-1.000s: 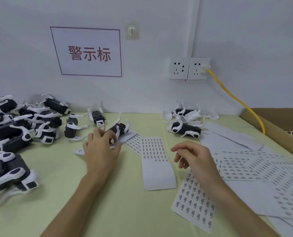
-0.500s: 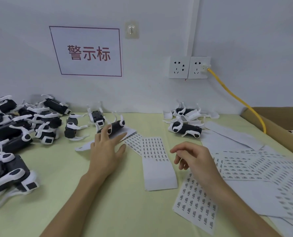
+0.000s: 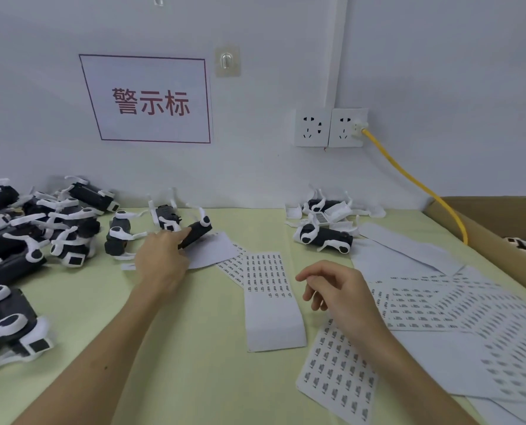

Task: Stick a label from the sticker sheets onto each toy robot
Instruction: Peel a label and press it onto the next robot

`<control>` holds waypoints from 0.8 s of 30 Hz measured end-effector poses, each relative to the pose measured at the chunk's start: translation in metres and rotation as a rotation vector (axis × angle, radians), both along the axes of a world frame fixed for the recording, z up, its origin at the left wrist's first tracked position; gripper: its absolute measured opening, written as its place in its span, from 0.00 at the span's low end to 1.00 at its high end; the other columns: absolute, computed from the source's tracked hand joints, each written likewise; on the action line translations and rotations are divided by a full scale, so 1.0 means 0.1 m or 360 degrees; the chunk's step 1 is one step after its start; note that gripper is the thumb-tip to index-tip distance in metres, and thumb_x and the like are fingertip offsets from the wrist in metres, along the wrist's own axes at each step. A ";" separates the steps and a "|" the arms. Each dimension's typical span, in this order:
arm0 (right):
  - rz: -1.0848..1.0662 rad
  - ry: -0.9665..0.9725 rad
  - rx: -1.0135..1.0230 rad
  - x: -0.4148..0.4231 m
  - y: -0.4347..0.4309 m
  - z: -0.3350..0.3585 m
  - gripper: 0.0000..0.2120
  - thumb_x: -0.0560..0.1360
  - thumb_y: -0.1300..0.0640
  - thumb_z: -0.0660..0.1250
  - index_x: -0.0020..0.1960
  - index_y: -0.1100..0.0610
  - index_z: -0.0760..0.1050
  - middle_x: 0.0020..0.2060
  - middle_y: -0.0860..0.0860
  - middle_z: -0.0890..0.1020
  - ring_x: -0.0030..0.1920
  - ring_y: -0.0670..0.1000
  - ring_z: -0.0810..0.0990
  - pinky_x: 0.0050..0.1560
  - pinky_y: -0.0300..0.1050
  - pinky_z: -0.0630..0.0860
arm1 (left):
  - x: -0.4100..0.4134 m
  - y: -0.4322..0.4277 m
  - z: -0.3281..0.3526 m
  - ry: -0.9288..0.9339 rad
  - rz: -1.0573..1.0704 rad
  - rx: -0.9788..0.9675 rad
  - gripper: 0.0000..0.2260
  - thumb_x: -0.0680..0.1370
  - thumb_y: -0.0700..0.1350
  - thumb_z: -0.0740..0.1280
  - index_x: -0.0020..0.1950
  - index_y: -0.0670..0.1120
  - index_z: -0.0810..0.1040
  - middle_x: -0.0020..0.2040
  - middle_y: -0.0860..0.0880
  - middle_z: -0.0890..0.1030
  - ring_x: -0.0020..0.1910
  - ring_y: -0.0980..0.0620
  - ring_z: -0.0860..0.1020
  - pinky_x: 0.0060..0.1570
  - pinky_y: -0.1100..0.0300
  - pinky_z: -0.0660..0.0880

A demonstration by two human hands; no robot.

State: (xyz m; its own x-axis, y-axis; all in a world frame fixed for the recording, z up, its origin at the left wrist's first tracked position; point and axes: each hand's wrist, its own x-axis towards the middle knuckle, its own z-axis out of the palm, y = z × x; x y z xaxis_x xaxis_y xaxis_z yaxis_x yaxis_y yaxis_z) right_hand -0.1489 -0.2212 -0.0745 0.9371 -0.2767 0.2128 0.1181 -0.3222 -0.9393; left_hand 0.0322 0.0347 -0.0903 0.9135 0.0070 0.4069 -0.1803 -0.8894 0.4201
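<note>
A black and white toy robot (image 3: 199,231) lies on its side at the back of the green table, partly on a blank white sheet (image 3: 212,251). My left hand (image 3: 162,260) is flat behind it, its straight index finger touching the robot's body. My right hand (image 3: 338,294) hovers with loosely curled fingers between a long sticker strip (image 3: 268,280) and a sticker sheet (image 3: 338,372) near the front. I see nothing held in it. More sticker sheets (image 3: 455,305) fan out to the right.
A pile of toy robots (image 3: 56,231) fills the left side. Three more robots (image 3: 326,233) lie at the back middle. A cardboard box (image 3: 498,222) stands at the right edge, with a yellow cable (image 3: 409,179) running from wall sockets (image 3: 329,127).
My left hand let go of the robot it was gripping, straightened its fingers and slid the robot toward the back. My right hand barely moved.
</note>
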 end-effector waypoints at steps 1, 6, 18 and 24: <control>0.0000 -0.0007 -0.0005 0.00 0.00 0.00 0.18 0.79 0.64 0.64 0.40 0.45 0.84 0.32 0.51 0.83 0.31 0.47 0.78 0.38 0.43 0.74 | -0.02 -0.01 0.01 -0.0064 0.0012 0.0003 0.27 0.73 0.31 0.67 0.68 0.52 0.83 0.46 0.42 0.82 0.54 0.37 0.75 0.44 0.50 0.69; 0.0015 -0.0026 -0.0032 0.01 0.02 -0.01 0.17 0.79 0.65 0.64 0.40 0.46 0.84 0.32 0.52 0.83 0.31 0.47 0.78 0.37 0.43 0.74 | -0.21 -0.18 0.15 -0.0215 -0.0170 -0.0113 0.20 0.77 0.42 0.72 0.67 0.59 0.82 0.47 0.52 0.84 0.58 0.42 0.74 0.58 0.49 0.63; -0.0157 -0.0579 -0.0543 -0.04 -0.05 0.05 0.35 0.71 0.57 0.78 0.75 0.46 0.68 0.69 0.40 0.69 0.69 0.40 0.71 0.61 0.27 0.69 | -1.07 -0.75 0.24 0.0296 -0.1101 -0.1624 0.09 0.86 0.49 0.63 0.59 0.55 0.83 0.51 0.56 0.86 0.48 0.56 0.85 0.43 0.63 0.80; 0.0109 -0.0474 -0.0517 -0.07 -0.06 0.03 0.22 0.73 0.56 0.77 0.65 0.46 0.77 0.60 0.37 0.74 0.62 0.38 0.74 0.53 0.26 0.74 | -1.16 -0.74 0.14 0.0524 -0.1136 -0.1678 0.16 0.79 0.61 0.61 0.58 0.57 0.84 0.50 0.54 0.85 0.44 0.54 0.82 0.41 0.65 0.76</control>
